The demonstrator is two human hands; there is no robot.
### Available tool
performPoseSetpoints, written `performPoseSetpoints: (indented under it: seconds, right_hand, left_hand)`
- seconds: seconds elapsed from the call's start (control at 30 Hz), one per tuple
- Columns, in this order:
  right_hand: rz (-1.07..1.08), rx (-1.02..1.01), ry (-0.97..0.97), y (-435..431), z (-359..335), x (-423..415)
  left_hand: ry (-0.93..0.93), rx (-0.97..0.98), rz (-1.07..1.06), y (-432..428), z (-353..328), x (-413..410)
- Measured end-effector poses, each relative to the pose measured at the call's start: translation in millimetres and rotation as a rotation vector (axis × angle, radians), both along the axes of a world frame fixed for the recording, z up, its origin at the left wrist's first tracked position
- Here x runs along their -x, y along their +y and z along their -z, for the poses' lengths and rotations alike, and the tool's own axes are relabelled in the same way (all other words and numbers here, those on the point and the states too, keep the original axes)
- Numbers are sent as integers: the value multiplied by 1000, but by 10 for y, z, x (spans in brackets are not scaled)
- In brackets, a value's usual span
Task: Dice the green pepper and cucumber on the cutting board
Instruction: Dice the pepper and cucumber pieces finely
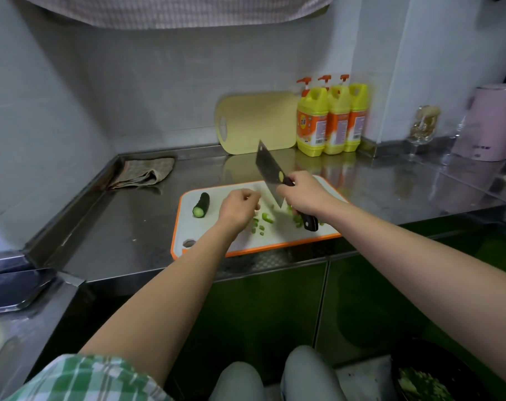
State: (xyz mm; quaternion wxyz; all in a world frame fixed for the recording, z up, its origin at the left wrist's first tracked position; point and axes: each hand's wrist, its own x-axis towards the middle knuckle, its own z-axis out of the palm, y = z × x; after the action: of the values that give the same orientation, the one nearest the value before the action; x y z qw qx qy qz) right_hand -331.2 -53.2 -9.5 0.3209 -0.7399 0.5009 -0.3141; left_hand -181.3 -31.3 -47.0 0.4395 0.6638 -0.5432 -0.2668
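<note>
Pepper pieces (265, 219), small and green, are scattered on the white, orange-rimmed board (214, 230). They lie between the two hands: at 4 o'clock of the left hand (238, 208) and at 8 o'clock of the right hand (306, 195). A few more pieces lie just beside the butt of the knife handle, under the right hand.

The cucumber (201, 205), a short stub with its cut face turned toward the person, lies on the board at 9 o'clock of the left hand, apart from it and untouched.

The knife (267, 169), a broad cleaver, is gripped at the handle by the right hand, with the fingers wrapped round it. The blade is raised and tilted, its far end pointing to 11 o'clock; its lower corner is near the board, close to the pieces. Contact with the board cannot be confirmed.

The left hand is held over the board with the fingers curled under. Whether anything is pinched in them cannot be told.

The board rests near the front edge of a steel counter (124, 227). At 12 o'clock of the board, a yellow board (257, 123) leans on the wall, with three yellow bottles (331, 123) just beside it at 3 o'clock. A cloth (143, 173) lies at 10 o'clock of the board.
</note>
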Motion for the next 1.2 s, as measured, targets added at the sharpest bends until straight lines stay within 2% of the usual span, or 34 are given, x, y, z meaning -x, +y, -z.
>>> performPoseSetpoints:
  seconds: [0.1,0.27,0.57,0.63,0.7,0.83,0.93,1.07,1.2]
  right_hand:
    - [25,-46,143,-80,55,73]
    - [51,-63,304,-97,164,20]
    - [54,-23,198,-178,270,87]
    - [56,7,136,-182,267,108]
    - [48,14,72,-176,249,120]
    - [-18,-60,-22,-93,204,90]
    - [-72,-160,-118,36,201,0]
    - [-138,-238,-187,214,237,-159]
    - [-152,-259,-126,274,342,-230]
  left_hand:
    - [-371,21,7,-18,104,11]
    - [-720,24,42,-137,162,86]
    - [-836,71,50,-272,206,106]
    - [-779,137,17,-292,224,102]
    - [-623,241,-69,-300,207,74]
    - [-406,338,-213,-252,112,-31]
    - [-242,292,-288,-162,99,-116]
    - [-212,193,-334,-41,206,-274]
    - [-197,126,-321,51,279,-342]
